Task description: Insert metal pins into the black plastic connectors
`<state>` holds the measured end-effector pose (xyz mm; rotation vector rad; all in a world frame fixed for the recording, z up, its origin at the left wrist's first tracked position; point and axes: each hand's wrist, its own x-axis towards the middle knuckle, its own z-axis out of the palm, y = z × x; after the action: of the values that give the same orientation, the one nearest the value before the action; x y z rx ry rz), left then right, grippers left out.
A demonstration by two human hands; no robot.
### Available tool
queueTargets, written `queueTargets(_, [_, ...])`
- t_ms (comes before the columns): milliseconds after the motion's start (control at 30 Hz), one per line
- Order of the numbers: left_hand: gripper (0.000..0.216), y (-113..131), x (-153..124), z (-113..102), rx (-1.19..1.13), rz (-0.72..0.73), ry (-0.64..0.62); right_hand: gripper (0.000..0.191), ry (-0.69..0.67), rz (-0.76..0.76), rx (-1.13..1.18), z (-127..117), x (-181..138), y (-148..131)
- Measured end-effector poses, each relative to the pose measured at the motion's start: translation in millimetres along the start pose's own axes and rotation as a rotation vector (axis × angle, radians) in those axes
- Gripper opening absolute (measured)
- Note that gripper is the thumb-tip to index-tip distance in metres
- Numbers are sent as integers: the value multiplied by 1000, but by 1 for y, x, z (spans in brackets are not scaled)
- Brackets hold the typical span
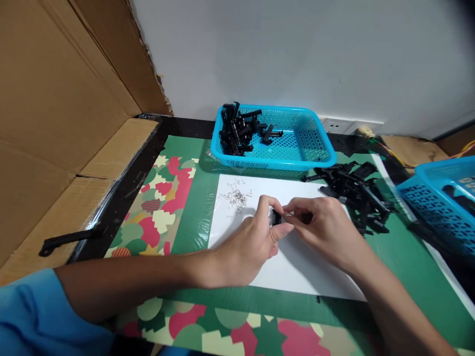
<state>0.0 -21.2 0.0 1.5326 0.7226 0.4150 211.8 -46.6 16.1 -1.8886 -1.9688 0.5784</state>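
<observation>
Both hands meet over a white sheet (pixel 297 269) in the middle of the table. My left hand (pixel 252 244) is closed, thumb and fingers pinching a small black plastic part (pixel 276 216). My right hand (pixel 324 230) is also closed, its fingertips pressed on the same part from the right. A little heap of tiny metal springs (pixel 235 197) lies on the sheet just beyond my left hand. To the right of my right hand lies a pile of loose black plastic parts (pixel 356 190).
A blue basket (pixel 308 148) with several black parts stands at the back. A second blue basket (pixel 441 202) sits at the right edge. Brown cardboard (pixel 55 123) walls off the left side, with a black strip (pixel 67 240) on it. A green patterned mat (pixel 166 198) covers the table.
</observation>
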Motion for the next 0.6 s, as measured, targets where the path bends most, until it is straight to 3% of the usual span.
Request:
queueTargets(300, [38, 1, 1, 0, -7, -34, -9, 28, -129, -44, 45, -21, -4, 4])
queueTargets(500, [56, 4, 0, 1, -32, -74, -11, 35, 58, -219, 55, -25, -1, 12])
queueTargets(600, [58, 5, 0, 0, -24, -95, -22, 34, 178, -264, -61, -18, 0, 21])
